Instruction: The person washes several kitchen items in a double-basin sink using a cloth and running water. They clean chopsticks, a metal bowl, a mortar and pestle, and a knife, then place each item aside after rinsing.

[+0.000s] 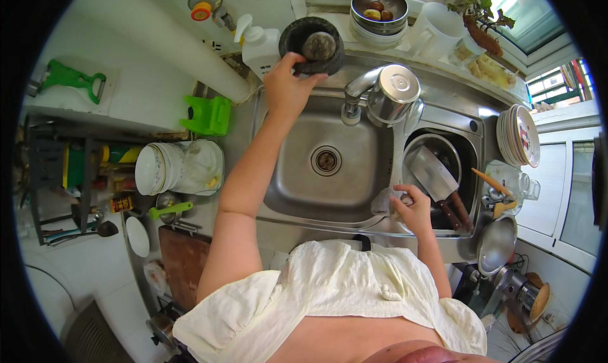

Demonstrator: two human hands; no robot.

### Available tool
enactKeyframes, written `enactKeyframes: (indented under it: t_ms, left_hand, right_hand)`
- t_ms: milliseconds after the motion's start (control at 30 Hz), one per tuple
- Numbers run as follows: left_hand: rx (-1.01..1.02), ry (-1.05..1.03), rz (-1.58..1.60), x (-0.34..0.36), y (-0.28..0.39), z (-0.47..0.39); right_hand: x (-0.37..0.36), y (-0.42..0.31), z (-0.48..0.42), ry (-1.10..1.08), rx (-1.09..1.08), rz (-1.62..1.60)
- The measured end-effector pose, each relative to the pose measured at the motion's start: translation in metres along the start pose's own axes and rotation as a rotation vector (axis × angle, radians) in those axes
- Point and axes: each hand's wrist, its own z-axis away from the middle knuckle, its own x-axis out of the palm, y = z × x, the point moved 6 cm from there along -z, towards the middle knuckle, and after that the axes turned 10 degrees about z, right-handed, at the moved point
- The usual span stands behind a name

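Note:
A dark stone mortar (311, 26) stands behind the sink's left basin, with a rounded stone pestle (319, 46) in it. My left hand (292, 80) has its thumb and fingers on the mortar's near rim. My right hand (414, 206) pinches a crumpled, translucent piece (381, 201), perhaps a plastic bag or scrubber, over the divider between the two basins. In the right basin, a cleaver (433, 173) and another brown-handled knife lie across a round metal bowl (412, 144). The stainless steel left basin (304, 196) has a drain strainer (326, 160) at its middle.
A faucet (354, 90) with a metal cup (396, 97) beside it rises behind the basins. A white pump bottle (260, 47) stands left of the mortar. Stacked bowls (154, 168) are at left, stacked plates (517, 135) at right, and a metal bowl (379, 4) on the sill.

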Motion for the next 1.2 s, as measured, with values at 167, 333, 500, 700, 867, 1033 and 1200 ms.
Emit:
enactKeyframes:
  t_ms: [167, 333, 500, 700, 867, 1033, 1200]
  left_hand:
    - [-0.009, 0.036, -0.034, 0.033, -0.031, -0.031]
    - [0.017, 0.085, -0.104, 0.048, -0.045, -0.054]
    - [0.006, 0.111, -0.140, 0.061, -0.047, -0.066]
    - [-0.030, 0.144, -0.132, 0.077, -0.054, -0.079]
    - [-0.025, 0.174, -0.178, 0.089, -0.068, -0.088]
    - [0.000, 0.240, -0.236, 0.098, -0.065, -0.084]
    - [0.056, 0.398, -0.235, 0.105, -0.065, -0.078]
  right_hand:
    - [-0.001, 0.006, 0.003, -0.033, 0.093, -0.026]
    - [0.007, 0.019, 0.002, -0.011, 0.077, -0.023]
    - [0.014, 0.021, -0.002, -0.001, 0.064, -0.032]
    - [0.018, 0.020, -0.002, -0.068, 0.123, -0.021]
    - [0.021, 0.017, -0.001, -0.069, 0.106, -0.034]
    - [0.023, 0.018, -0.002, -0.089, 0.104, 0.007]
    - [0.027, 0.012, -0.004, -0.102, 0.069, -0.009]
